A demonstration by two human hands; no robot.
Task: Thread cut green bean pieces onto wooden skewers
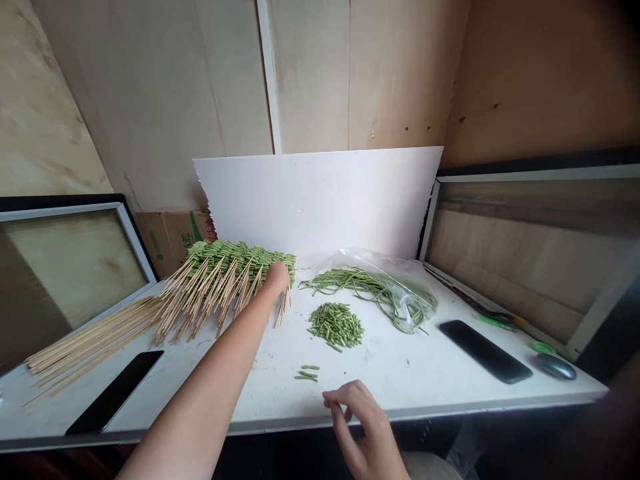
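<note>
There, left hand [277, 275] on bean skewers [227, 267]

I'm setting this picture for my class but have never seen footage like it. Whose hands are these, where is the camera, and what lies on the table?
No machine here: one person works with bare hands, filmed by a camera on their head looking down. On the white table lie a stack of bamboo skewers threaded with green bean pieces, bare bamboo skewers, a heap of cut green bean pieces and long green beans in a clear plastic bag. The left hand rests on the threaded stack; its grip is hidden. The right hand hovers at the front edge, loosely curled, visibly empty.
</note>
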